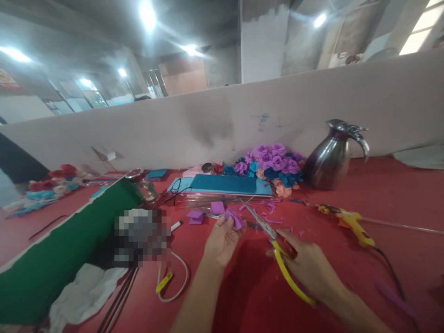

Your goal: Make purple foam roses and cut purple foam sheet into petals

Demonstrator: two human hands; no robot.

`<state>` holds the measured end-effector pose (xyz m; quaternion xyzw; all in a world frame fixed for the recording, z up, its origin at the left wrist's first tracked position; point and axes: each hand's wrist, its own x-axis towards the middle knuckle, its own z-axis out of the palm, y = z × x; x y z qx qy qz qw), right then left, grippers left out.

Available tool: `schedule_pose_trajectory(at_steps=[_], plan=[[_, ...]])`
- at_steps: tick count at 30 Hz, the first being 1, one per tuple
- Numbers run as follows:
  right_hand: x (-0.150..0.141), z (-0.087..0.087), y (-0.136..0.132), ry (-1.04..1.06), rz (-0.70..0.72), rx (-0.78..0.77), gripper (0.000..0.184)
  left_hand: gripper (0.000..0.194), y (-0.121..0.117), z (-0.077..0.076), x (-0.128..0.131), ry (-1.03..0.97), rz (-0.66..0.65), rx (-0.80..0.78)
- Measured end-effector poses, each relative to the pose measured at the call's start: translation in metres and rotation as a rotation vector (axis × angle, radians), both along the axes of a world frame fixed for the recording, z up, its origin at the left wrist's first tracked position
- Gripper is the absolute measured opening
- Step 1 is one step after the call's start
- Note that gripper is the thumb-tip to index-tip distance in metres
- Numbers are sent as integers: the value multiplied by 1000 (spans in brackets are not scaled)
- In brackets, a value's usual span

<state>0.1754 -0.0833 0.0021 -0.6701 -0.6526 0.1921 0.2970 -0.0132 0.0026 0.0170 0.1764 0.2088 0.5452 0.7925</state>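
Observation:
Purple paper (235, 218), cut and folded, is pinched in the fingers of my left hand (224, 240). My right hand (308, 263) is wrapped round yellow-handled scissors (267, 226), their blades pointing up and left, just right of the paper and apart from it. A red handle (287, 245) shows by my right fingers; I cannot tell whether it is also held. Two further stacks of purple paper squares, a near one (196, 217) and a far one (217, 207), lie beyond my left hand. Purple scraps (268, 210) are scattered past the scissor tips.
Blue sheets (225, 184) and glasses (176, 192) lie at the back, beside purple paper flowers (274, 159). A steel jug (328, 159) stands back right. A yellow glue gun (355, 226) with a cord lies right. A green box (69, 231) and glass jar (147, 189) stand left.

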Motion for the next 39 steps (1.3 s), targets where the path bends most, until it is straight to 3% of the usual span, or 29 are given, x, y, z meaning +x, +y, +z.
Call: schedule_pose_trajectory(at_steps=[5, 13, 25, 39], plan=[[7, -9, 5, -276, -102, -38, 37, 10, 2, 1, 1, -27, -14, -115], [-7, 4, -9, -153, 56, 280, 46, 16, 0, -3, 3, 29, 14, -139], [-5, -1, -5, -280, 16, 265, 47, 12, -2, 7, 8, 111, 49, -86], [2, 1, -3, -240, 45, 274, 36, 15, -4, 10, 8, 188, 34, -88]])
